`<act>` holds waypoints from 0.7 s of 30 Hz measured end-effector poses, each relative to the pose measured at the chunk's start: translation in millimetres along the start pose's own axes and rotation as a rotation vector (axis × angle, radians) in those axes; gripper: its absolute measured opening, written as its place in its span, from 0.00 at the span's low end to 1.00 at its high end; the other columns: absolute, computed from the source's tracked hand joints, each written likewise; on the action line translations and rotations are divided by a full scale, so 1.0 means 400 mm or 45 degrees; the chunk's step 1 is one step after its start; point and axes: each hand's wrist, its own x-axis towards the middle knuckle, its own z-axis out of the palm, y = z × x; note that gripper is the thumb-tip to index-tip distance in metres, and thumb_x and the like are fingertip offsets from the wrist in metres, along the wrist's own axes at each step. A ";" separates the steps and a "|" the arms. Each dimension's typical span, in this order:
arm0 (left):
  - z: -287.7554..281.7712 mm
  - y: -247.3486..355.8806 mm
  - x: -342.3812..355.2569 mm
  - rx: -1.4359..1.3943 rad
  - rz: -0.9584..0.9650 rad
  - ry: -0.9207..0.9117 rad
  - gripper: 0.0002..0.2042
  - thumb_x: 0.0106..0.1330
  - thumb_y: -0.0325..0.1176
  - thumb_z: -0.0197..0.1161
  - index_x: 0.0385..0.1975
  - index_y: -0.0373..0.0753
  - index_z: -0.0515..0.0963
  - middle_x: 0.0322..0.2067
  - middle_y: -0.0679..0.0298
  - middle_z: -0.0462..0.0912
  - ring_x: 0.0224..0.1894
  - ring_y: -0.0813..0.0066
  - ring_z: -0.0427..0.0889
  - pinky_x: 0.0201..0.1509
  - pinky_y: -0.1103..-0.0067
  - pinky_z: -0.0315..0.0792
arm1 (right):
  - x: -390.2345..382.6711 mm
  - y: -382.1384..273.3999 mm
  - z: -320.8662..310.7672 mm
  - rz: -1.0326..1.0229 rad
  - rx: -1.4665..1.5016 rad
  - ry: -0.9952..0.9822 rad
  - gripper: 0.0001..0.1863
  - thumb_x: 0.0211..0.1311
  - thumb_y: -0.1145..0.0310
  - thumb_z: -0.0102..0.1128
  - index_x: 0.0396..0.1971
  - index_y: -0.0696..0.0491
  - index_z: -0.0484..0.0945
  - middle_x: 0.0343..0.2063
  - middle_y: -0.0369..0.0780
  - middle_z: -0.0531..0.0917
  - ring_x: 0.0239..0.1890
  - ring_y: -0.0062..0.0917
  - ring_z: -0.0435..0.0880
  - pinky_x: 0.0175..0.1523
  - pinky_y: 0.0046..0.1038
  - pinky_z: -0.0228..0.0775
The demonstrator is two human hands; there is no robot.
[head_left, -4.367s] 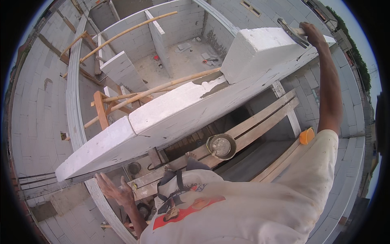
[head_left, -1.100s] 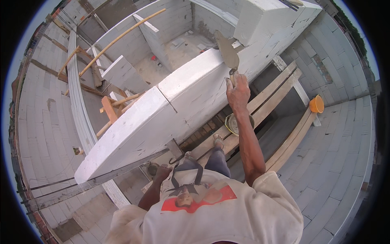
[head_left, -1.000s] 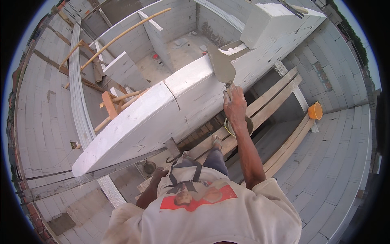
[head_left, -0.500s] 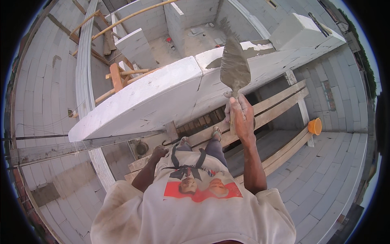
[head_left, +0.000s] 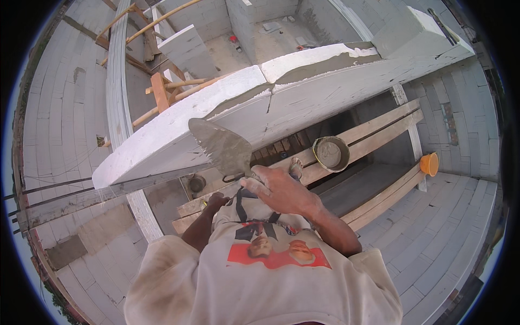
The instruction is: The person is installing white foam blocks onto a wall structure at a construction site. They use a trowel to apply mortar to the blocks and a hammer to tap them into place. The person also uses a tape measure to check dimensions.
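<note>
While your right hand [head_left: 284, 190] clasps it, the trowel [head_left: 223, 147] points upper left in frame toward the wall [head_left: 303, 103], left hand [head_left: 218, 201] fingers unreadable.

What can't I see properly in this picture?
- Most of the handle of the trowel: head view, covered by the right hand.
- Whether the left hand holds anything: head view, its palm is turned away.
- What the red thing is: head view, too small.
- The upper end of the wooden pole: head view, cut off by the top edge.
</note>
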 end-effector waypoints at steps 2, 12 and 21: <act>0.027 -0.003 0.009 0.009 -0.095 -0.136 0.23 0.60 0.51 0.64 0.26 0.31 0.80 0.29 0.49 0.82 0.34 0.58 0.82 0.39 0.63 0.72 | -0.011 0.069 0.015 -0.192 -0.057 -0.011 0.27 0.69 0.47 0.57 0.44 0.61 0.77 0.26 0.50 0.81 0.34 0.48 0.82 0.48 0.41 0.72; -0.074 0.463 0.006 0.006 -0.526 -0.643 0.47 0.57 0.65 0.67 0.62 0.25 0.69 0.57 0.47 0.78 0.57 0.58 0.80 0.61 0.69 0.71 | -0.137 0.775 0.181 0.540 0.279 0.472 0.29 0.66 0.46 0.60 0.46 0.61 0.79 0.34 0.57 0.84 0.41 0.54 0.84 0.47 0.46 0.75; 0.186 0.475 0.158 0.932 -0.701 -0.754 0.68 0.38 0.67 0.78 0.65 0.13 0.52 0.60 0.31 0.70 0.64 0.46 0.74 0.65 0.66 0.72 | -0.081 1.661 0.116 1.601 0.300 0.618 0.26 0.65 0.53 0.52 0.51 0.60 0.78 0.48 0.57 0.83 0.55 0.50 0.81 0.60 0.45 0.74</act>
